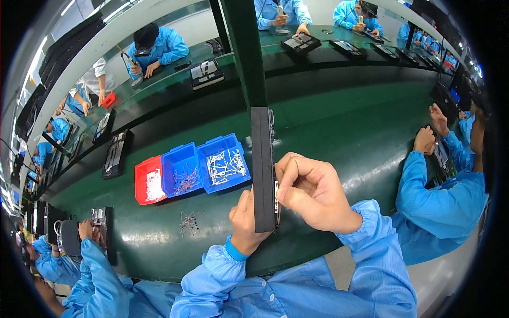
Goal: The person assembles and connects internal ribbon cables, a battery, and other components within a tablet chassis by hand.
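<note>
A long black flat device (pixel 262 175) stands on edge in front of me, turned so its narrow side shows. My left hand (pixel 245 218) grips its lower part from the left, with most of the fingers hidden behind it. On the right side of the device, my right hand (pixel 313 193) is closed in a pinch, thumb and forefinger on a narrow white strip (pixel 276 204) with dots along it. The strip lies against the device's face. Whether it is fixed there cannot be seen.
To the left stand a red bin (pixel 139 183) of small white pieces, a blue bin (pixel 175 159) of thin wires and another blue bin (pixel 214 151) of white strips. Loose wires (pixel 189 223) lie nearer. A green post (pixel 246 58) rises ahead. Co-workers (pixel 440 196) sit on both sides.
</note>
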Demonstrator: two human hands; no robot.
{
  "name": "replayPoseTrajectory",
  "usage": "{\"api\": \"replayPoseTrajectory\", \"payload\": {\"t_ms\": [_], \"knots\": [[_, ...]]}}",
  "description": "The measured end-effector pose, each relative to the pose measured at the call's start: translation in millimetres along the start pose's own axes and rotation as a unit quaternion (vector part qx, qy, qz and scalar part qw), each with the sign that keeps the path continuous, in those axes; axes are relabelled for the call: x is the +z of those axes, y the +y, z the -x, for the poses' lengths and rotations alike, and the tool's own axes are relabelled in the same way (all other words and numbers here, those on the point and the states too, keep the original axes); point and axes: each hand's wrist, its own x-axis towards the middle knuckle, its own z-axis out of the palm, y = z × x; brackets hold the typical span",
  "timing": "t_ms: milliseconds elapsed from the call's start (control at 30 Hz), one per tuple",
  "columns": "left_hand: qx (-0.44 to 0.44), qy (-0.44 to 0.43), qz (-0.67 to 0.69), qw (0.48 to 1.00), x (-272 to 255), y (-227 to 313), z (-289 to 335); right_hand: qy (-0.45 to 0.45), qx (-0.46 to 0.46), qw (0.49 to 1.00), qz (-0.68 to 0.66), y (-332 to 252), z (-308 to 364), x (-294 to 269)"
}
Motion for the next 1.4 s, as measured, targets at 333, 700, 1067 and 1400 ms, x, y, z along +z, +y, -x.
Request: {"api": "replayPoseTrajectory", "payload": {"t_ms": [333,700,1067,1400], "knots": [[-0.002,-0.005,0.019,1.000,-1.7,-0.4,0.6,-0.008,0.004,1.000,0.005,0.0,0.7,-4.3],[-0.008,-0.011,0.011,1.000,0.9,-5.1,5.1,-0.005,-0.002,1.000,-0.007,5.7,-1.7,-4.6],[-0.006,-0.010,0.008,1.000,1.9,-6.0,3.9,-0.004,0.009,1.000,-0.010,8.2,-0.6,-4.9],[0.013,-0.012,-0.002,1.000,1.3,-8.1,2.5,-0.007,0.007,1.000,-0.009,9.5,-2.5,-6.5]]}}
